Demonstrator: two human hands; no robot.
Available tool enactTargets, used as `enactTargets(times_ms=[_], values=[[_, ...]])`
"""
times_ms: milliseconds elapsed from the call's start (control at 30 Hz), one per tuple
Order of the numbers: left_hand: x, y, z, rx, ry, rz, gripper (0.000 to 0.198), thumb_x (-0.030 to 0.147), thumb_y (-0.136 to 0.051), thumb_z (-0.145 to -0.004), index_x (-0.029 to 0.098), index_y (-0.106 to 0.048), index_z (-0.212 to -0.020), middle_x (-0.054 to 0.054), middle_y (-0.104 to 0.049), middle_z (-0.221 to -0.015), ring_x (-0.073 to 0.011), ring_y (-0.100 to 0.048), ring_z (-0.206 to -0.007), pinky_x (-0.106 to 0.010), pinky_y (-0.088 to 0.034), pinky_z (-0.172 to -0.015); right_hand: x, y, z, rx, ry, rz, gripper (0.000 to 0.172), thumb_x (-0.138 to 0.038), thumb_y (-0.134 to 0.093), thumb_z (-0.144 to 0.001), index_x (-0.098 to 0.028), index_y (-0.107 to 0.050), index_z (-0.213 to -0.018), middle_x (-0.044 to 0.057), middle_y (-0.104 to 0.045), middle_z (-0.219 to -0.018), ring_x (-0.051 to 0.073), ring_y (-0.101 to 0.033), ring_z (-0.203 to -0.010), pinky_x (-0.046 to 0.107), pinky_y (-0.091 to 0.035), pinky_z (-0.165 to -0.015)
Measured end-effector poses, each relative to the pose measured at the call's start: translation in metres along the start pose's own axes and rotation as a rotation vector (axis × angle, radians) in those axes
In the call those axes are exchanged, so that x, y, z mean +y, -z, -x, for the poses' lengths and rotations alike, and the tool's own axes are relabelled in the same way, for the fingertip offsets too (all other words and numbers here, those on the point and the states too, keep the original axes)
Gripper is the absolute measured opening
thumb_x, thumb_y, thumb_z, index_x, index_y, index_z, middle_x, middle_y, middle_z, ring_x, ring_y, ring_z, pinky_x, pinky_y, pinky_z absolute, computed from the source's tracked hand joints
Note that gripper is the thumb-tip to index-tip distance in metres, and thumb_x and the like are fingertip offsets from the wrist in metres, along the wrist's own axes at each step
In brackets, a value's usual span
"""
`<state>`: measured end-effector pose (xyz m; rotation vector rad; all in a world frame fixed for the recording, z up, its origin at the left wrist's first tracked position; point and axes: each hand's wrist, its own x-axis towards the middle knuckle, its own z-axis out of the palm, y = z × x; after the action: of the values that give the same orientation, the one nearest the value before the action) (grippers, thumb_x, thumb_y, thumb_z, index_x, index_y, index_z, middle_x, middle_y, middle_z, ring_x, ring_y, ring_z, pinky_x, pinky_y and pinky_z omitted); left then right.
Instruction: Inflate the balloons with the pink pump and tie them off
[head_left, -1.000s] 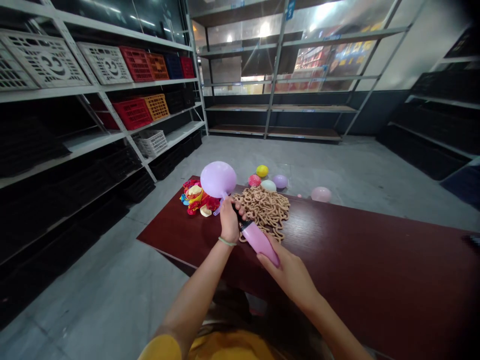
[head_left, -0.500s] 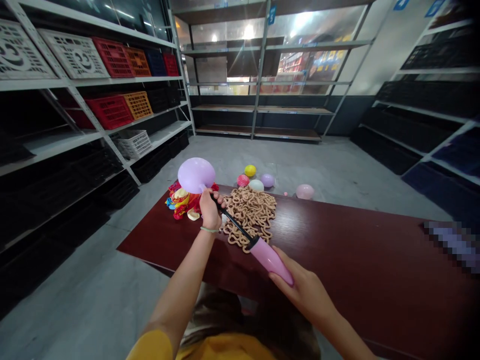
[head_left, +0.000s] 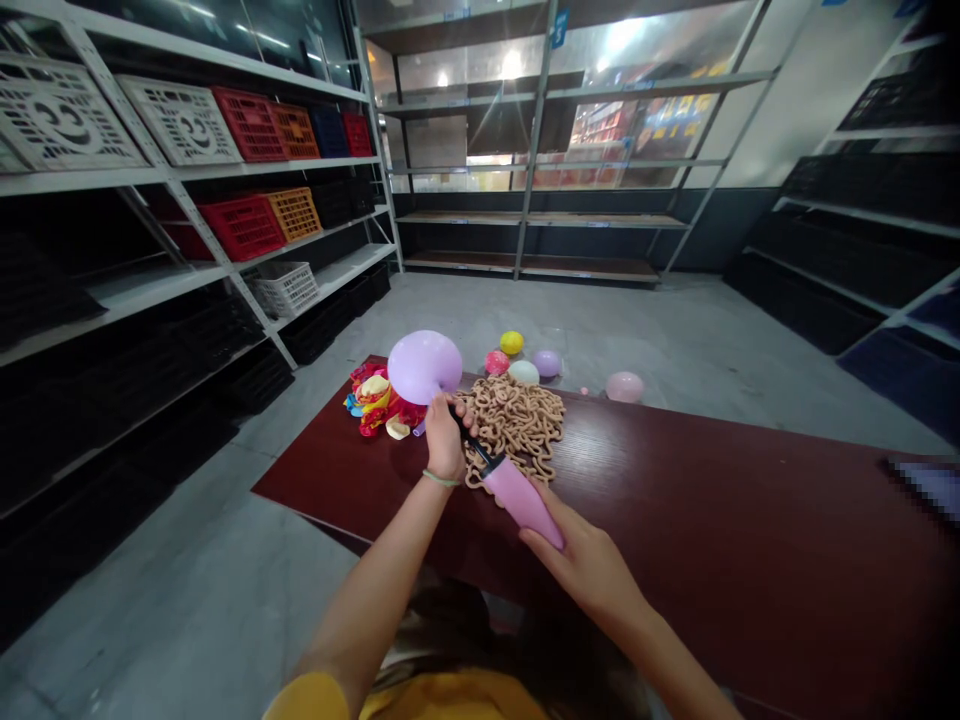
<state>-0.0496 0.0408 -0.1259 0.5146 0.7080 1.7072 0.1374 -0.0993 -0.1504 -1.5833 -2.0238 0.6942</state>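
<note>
My left hand [head_left: 445, 442] is closed around the neck of a lilac balloon [head_left: 424, 366] and the black tip of a hand pump, above the dark red table [head_left: 675, 520]. The balloon is partly inflated and points up and left. My right hand [head_left: 585, 562] grips the rear end of the pink pump barrel [head_left: 521, 497], which is pushed in close to the tip. A heap of tan rubber rings [head_left: 517, 422] lies just behind the pump. A pile of flat coloured balloons [head_left: 375, 402] sits at the table's far left corner.
Several small inflated balloons [head_left: 525, 362] lie on the grey floor beyond the table, with a pink one [head_left: 625, 386] to the right. Metal shelving with plastic crates [head_left: 247, 225] runs along the left wall, and shelves line the back and right. A blurred patch [head_left: 926, 485] lies on the table's right edge.
My right hand pulled the pump barrel out, then pushed it back in toward my left hand. The lilac balloon has grown slightly. The camera view swayed left and back.
</note>
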Motion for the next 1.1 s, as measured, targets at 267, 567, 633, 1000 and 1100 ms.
enactTargets(times_ms=[267,567,633,1000,1100], values=[[0.026,-0.002,-0.026,0.045,-0.043,0.038,0.028,0.041,-0.059,-0.092,0.021,-0.043,-0.08,0.008,-0.038,-0.058,-0.0067,-0.039,-0.041,-0.017,-0.031,-0.036,0.028,0.021,0.041,-0.046,-0.053,0.042,0.062,-0.048,-0.052,-0.094,-0.024,-0.042,-0.151,0.007,-0.053,-0.148,0.028,-0.057,-0.13,0.041,-0.048,-0.106],[0.003,-0.011,0.009,-0.035,-0.012,0.02,0.034,0.047,-0.062,-0.091,0.021,-0.044,-0.079,0.006,-0.042,-0.062,-0.0064,-0.042,-0.045,-0.017,-0.034,-0.037,-0.008,0.004,-0.001,-0.032,-0.108,-0.095,0.063,-0.046,-0.052,-0.094,-0.026,-0.039,-0.153,0.008,-0.057,-0.144,0.032,-0.059,-0.126,0.046,-0.051,-0.101],[-0.003,-0.011,0.017,-0.058,0.009,0.012,0.035,0.048,-0.063,-0.09,0.021,-0.044,-0.079,0.006,-0.043,-0.063,-0.0067,-0.043,-0.046,-0.017,-0.035,-0.038,-0.018,0.001,-0.009,-0.025,-0.113,-0.112,0.062,-0.045,-0.051,-0.095,-0.026,-0.039,-0.153,0.008,-0.058,-0.142,0.033,-0.061,-0.125,0.047,-0.05,-0.101],[0.027,-0.005,-0.014,0.042,-0.024,0.069,0.033,0.047,-0.062,-0.09,0.021,-0.044,-0.079,0.007,-0.039,-0.059,-0.0065,-0.039,-0.042,-0.017,-0.03,-0.036,0.004,0.005,0.02,-0.056,-0.054,-0.052,0.062,-0.044,-0.053,-0.094,-0.025,-0.041,-0.151,0.006,-0.051,-0.15,0.028,-0.054,-0.133,0.041,-0.046,-0.108],[0.037,-0.004,-0.024,0.043,-0.056,0.068,0.036,0.051,-0.063,-0.089,0.021,-0.044,-0.08,0.007,-0.039,-0.059,-0.0062,-0.039,-0.042,-0.017,-0.03,-0.037,0.012,0.012,0.03,-0.062,-0.061,-0.045,0.06,-0.043,-0.054,-0.094,-0.027,-0.043,-0.15,0.005,-0.052,-0.149,0.027,-0.055,-0.132,0.041,-0.046,-0.108]])
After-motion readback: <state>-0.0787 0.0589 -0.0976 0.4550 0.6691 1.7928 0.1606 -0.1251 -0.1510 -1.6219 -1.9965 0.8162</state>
